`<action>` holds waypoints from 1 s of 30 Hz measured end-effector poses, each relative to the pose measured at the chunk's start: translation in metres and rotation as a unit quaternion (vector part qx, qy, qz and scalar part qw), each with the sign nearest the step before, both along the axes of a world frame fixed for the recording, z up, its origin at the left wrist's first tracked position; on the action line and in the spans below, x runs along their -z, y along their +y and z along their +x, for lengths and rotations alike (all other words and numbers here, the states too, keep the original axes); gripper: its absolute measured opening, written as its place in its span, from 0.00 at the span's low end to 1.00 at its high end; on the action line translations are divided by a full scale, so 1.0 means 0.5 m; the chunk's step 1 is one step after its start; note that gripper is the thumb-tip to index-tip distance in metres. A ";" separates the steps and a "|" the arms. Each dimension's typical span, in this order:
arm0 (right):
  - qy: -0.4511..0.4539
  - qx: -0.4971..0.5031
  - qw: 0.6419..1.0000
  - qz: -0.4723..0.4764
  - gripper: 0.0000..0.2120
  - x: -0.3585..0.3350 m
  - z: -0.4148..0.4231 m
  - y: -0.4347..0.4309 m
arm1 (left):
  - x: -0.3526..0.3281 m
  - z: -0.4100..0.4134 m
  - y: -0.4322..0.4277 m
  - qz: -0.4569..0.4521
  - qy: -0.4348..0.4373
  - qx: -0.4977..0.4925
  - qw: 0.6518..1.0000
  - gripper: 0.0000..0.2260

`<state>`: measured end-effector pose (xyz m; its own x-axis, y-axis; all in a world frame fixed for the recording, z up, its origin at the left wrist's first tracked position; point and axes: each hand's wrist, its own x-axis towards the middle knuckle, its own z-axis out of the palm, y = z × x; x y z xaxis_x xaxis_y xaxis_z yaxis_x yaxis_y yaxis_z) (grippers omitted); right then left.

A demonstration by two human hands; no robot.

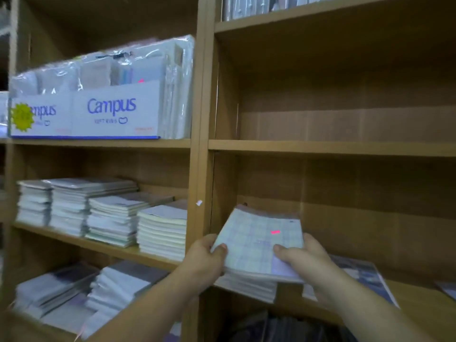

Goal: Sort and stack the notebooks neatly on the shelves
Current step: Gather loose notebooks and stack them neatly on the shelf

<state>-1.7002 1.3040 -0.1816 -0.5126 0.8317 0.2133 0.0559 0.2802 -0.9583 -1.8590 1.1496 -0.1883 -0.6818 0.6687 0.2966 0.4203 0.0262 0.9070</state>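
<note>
A stack of notebooks (256, 243) with a pale checked cover and a small pink sticker is held between both hands at the left end of the lower right shelf (409, 296). My left hand (206, 264) grips its near left edge, thumb on top. My right hand (304, 256) grips the near right edge, thumb on the cover. The stack tilts up at the back and its lower notebooks rest on the shelf board. A dark-covered notebook (365, 275) lies flat just right of the stack, partly under my right wrist.
The left bay holds several notebook piles (108, 213) on the middle shelf and more piles (81, 292) below. White Campus boxes (103, 112) with wrapped packs stand above. The right middle shelf (333, 147) is bare. A wooden upright (203, 169) divides the bays.
</note>
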 end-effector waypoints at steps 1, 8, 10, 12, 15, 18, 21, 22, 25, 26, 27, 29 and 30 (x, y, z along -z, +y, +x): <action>-0.009 0.002 1.000 -0.004 0.14 0.003 -0.027 0.006 | -0.003 -0.021 0.003 -0.015 0.013 -0.025 1.000 0.13; -0.027 -0.017 0.999 0.018 0.30 0.049 -0.048 -0.006 | 0.074 -0.113 -0.031 -0.041 0.103 -0.020 0.994 0.21; -0.070 -0.051 0.995 0.048 0.52 0.062 -0.025 -0.006 | 0.079 -0.137 -0.042 -0.057 0.149 0.003 0.987 0.27; -0.104 -0.068 0.988 0.088 0.60 0.067 -0.013 -0.007 | 0.079 -0.153 -0.036 -0.071 0.183 0.005 0.981 0.31; -0.121 -0.081 0.979 0.141 0.59 0.067 -0.025 -0.009 | 0.080 -0.157 -0.020 -0.089 0.225 -0.005 0.970 0.30; -0.106 -0.055 0.983 0.141 0.63 0.075 -0.049 0.008 | 0.083 -0.165 -0.013 -0.092 0.257 -0.021 0.962 0.28; -0.085 -0.064 0.987 0.117 0.62 0.075 -0.058 0.024 | 0.087 -0.187 -0.010 -0.069 0.233 -0.055 0.968 0.21; -0.077 -0.065 0.989 0.107 0.60 0.074 -0.057 0.030 | 0.091 -0.196 -0.010 -0.064 0.202 -0.066 0.975 0.19; -0.043 -0.056 0.996 0.062 0.57 0.073 -0.059 0.045 | 0.115 -0.219 -0.006 -0.070 0.142 -0.069 0.985 0.15; -0.036 -0.054 0.997 0.052 0.57 0.072 -0.060 0.046 | 0.123 -0.222 -0.004 -0.070 0.131 -0.063 0.987 0.15; -0.031 -0.053 0.997 0.043 0.56 0.073 -0.061 0.048 | 0.129 -0.225 -0.001 -0.060 0.123 -0.054 0.989 0.14; -0.018 -0.056 0.998 0.032 0.54 0.074 -0.064 0.049 | 0.133 -0.221 0.004 -0.041 0.113 -0.035 0.992 0.14; -0.012 -0.057 0.998 0.028 0.52 0.074 -0.066 0.050 | 0.132 -0.217 0.006 -0.033 0.110 -0.029 0.993 0.14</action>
